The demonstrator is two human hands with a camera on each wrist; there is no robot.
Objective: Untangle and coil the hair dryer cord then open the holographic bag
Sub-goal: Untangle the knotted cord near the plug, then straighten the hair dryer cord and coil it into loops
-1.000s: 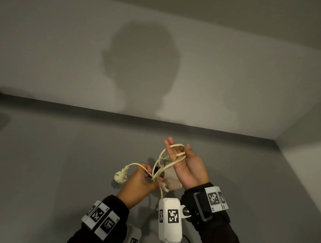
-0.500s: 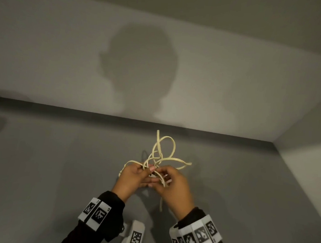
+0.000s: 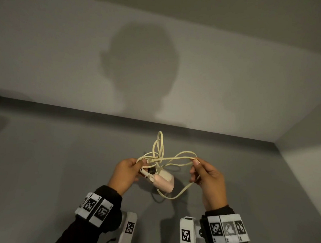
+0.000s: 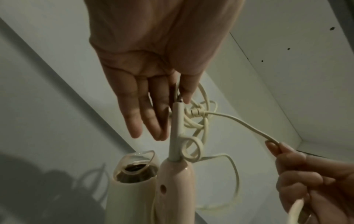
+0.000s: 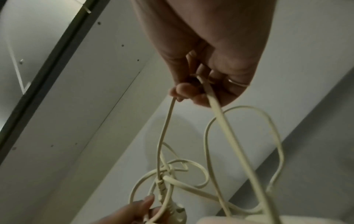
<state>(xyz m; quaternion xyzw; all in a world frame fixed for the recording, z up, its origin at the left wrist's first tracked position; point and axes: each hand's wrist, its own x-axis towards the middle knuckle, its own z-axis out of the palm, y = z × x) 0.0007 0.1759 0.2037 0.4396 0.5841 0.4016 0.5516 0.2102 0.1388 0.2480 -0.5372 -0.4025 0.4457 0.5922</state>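
A cream hair dryer cord (image 3: 159, 153) hangs in a tangle of loops between my two raised hands. My left hand (image 3: 142, 163) pinches it near the plug (image 4: 193, 112) between thumb and forefinger, its other fingers straight. The cream and pink hair dryer (image 3: 163, 181) dangles just under that hand, above the grey surface. My right hand (image 3: 195, 163) pinches one strand (image 5: 166, 125) off to the right, and another length runs down through its curled fingers. The holographic bag is in none of the views.
A grey surface (image 3: 51, 171) lies below the hands. A pale wall (image 3: 232, 78) stands behind it, and a second wall (image 3: 306, 166) closes the right side to form a corner. A head's shadow falls on the back wall.
The hands were together at the tangle; now they are apart. The right hand has drawn a strand out to the right, and the dryer shows below the left hand.
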